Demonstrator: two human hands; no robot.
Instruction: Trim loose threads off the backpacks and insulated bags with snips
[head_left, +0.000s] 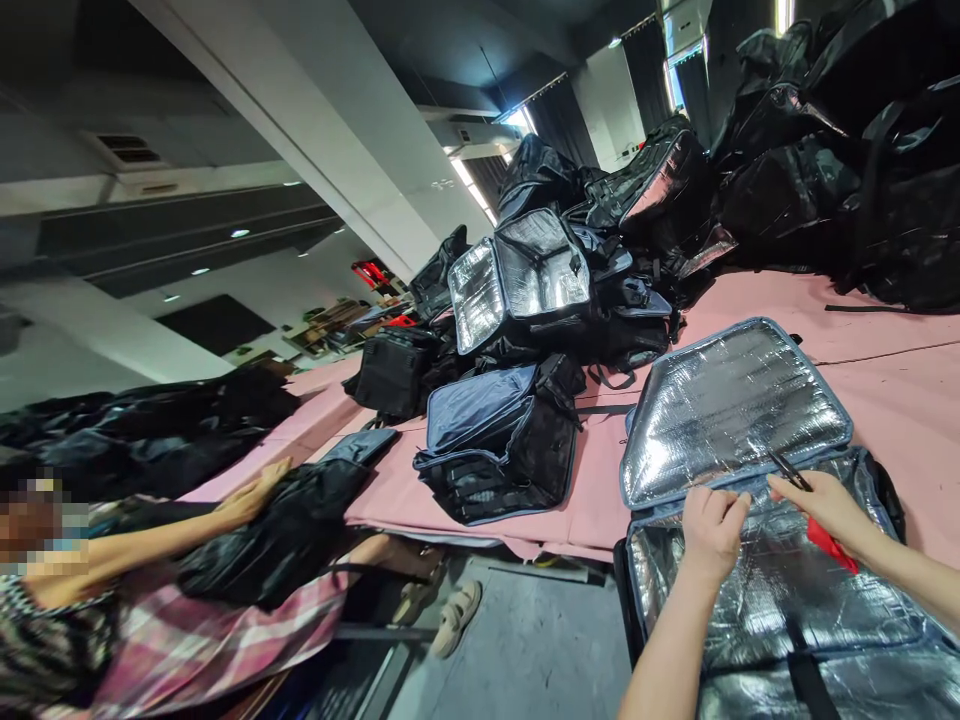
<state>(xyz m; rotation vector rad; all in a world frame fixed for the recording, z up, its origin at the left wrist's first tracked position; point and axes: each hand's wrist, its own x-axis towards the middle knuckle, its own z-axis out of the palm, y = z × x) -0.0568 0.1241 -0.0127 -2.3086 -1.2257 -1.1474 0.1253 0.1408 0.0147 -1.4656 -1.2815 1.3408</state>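
Note:
An open insulated cooler bag [735, 410] with silver foil lining and blue trim lies at the table's near edge, lid flipped back. My left hand [711, 525] pinches the blue rim where lid meets body, fingers closed. To its right, my right hand [825, 505] grips small scissors [789, 470] with red handles, blades pointing at the same rim seam.
A pink-covered table [900, 400] carries piles of black and blue bags [502, 440], some open with foil showing [525, 275]. At left a seated person's hand [251, 495] rests on a black bag [285, 540]. Grey floor lies below between us.

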